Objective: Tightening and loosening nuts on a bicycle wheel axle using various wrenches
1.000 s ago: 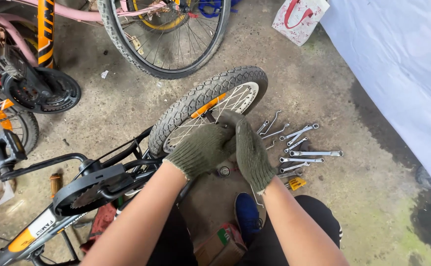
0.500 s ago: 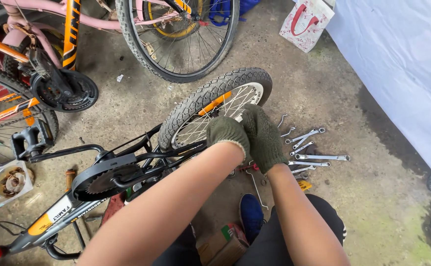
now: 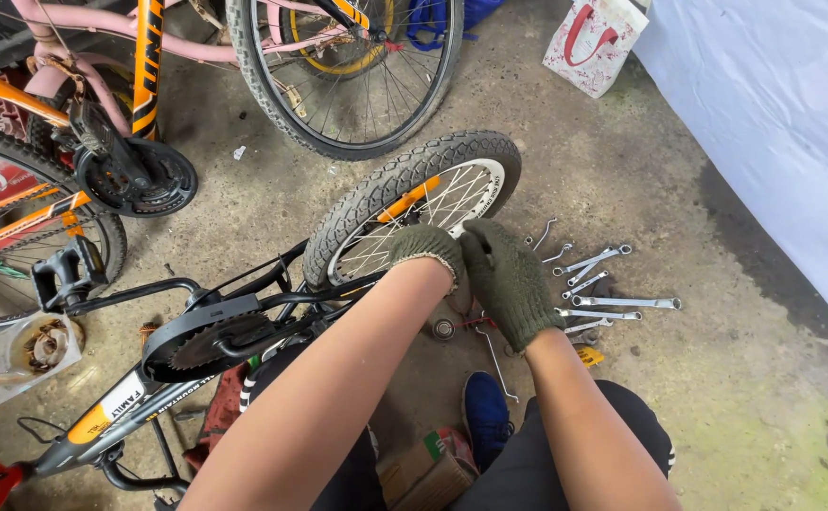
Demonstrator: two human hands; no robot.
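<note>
A small black bicycle (image 3: 196, 331) lies on the concrete floor, its knobby rear wheel (image 3: 412, 194) with white rim and orange reflector pointing away from me. Both my hands wear dark green knit gloves and meet at the wheel's hub. My left hand (image 3: 425, 250) is curled over the spokes near the hub. My right hand (image 3: 507, 279) lies beside it, touching it, back of the glove up and fingers toward the rim. What the fingers grip is hidden under the gloves.
Several silver wrenches (image 3: 603, 284) lie to the right of the wheel, and a small round metal part (image 3: 444, 328) sits below my hands. A large pink-framed bicycle wheel (image 3: 357, 76), an orange bicycle (image 3: 54, 199), a white sheet (image 3: 774, 123), a white-and-red bag (image 3: 592, 43) and a plastic tub of rusty parts (image 3: 17, 355) surround me.
My hands have slid up from beside the tyre onto the hub. The left hand has gone from flat to curled, and my head has tilted so more of the left bicycles shows.
</note>
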